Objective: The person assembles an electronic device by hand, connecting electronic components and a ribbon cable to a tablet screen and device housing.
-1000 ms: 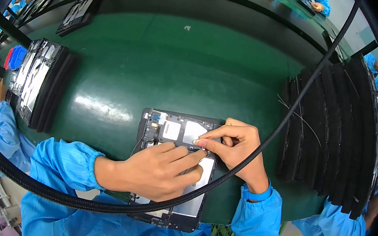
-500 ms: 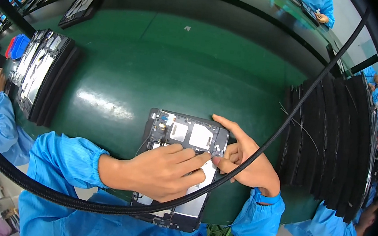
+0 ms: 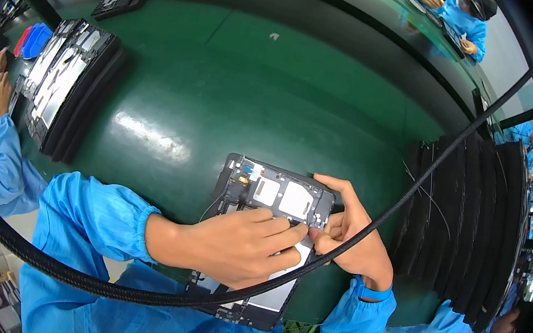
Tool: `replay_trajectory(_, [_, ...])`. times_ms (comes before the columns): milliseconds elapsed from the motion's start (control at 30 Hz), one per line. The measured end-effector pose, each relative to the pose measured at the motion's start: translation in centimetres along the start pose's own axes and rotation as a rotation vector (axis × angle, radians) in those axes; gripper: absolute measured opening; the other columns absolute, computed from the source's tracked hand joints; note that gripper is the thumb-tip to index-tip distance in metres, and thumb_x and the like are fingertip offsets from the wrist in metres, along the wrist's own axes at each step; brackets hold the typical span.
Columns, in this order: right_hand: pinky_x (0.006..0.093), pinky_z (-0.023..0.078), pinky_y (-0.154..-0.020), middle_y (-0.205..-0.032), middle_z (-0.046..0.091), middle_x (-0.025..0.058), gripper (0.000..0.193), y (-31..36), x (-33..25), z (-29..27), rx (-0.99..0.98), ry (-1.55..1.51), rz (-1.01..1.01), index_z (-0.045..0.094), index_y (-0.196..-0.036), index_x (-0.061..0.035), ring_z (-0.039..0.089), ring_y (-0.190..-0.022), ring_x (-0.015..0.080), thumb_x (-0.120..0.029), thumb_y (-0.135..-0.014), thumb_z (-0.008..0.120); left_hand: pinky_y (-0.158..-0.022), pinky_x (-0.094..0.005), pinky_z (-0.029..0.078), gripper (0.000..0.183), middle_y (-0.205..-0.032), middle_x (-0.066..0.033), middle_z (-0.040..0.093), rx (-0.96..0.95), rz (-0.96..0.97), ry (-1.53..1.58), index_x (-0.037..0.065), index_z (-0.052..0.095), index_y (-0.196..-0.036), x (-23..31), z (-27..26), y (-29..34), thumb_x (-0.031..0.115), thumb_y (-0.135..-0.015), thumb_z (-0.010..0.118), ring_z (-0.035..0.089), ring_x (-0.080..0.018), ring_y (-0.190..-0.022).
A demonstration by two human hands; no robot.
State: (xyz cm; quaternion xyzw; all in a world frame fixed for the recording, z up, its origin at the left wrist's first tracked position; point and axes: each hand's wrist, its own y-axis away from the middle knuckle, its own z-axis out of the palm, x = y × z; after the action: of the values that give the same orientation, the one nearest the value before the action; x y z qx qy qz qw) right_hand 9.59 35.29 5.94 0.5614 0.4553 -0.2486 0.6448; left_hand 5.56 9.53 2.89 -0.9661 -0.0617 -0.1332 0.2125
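An opened tablet [image 3: 297, 200], its inner boards and pale metal plates bare, lies at a slight slant on the green table in front of me. My left hand [image 3: 238, 245] reaches across its middle from the left. Its fingers are bent together with the tips at the tablet's right side, close to my right thumb; the left thumb is hidden, and anything pinched there is too small to make out. At the tablet's right edge, my right hand [image 3: 354, 232] grips the frame, thumb on top and index finger stretched along the far corner.
A thick black cable [image 3: 401, 195] arches across the view, in front of my hands. Black dividers [image 3: 465, 215] stand in a row at right, opened tablets [image 3: 69, 81] are stacked at left, and blue bins [image 3: 36, 40] sit beyond. Co-workers in blue sit on both sides and across the green table [image 3: 221, 102].
The whole view has shifted slightly, so the tablet and hands appear a little further right. Both hands keep nearly the same hold on the tablet.
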Motion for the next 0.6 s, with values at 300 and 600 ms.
replay_trajectory(300, [0.0279,0.051,-0.055,-0.08,0.07,0.0031,0.078,-0.2,-0.3,0.3,0.023,-0.026,0.006,0.043,-0.163,-0.0089,0.066,-0.064,0.0091,0.002,-0.094,0.076,-0.082,-0.038,0.052,0.034,-0.124,-0.0208,0.07,0.087,-0.04,0.093,0.003,0.066,-0.111,-0.3,0.4,0.3,0.026,-0.087,0.074,0.065,-0.0273,-0.095])
replay_trajectory(600, [0.0262,0.048,-0.046,-0.07,0.065,0.0012,0.071,0.0,-0.3,0.9,0.131,0.083,-0.024,0.045,-0.164,-0.0111,0.064,-0.055,0.0083,-0.009,-0.102,0.078,-0.064,-0.0404,0.051,0.025,-0.082,-0.0073,0.063,0.302,-0.317,0.052,0.004,0.066,-0.108,-4.3,-4.5,3.9,0.008,-0.085,0.074,0.064,-0.0285,-0.073])
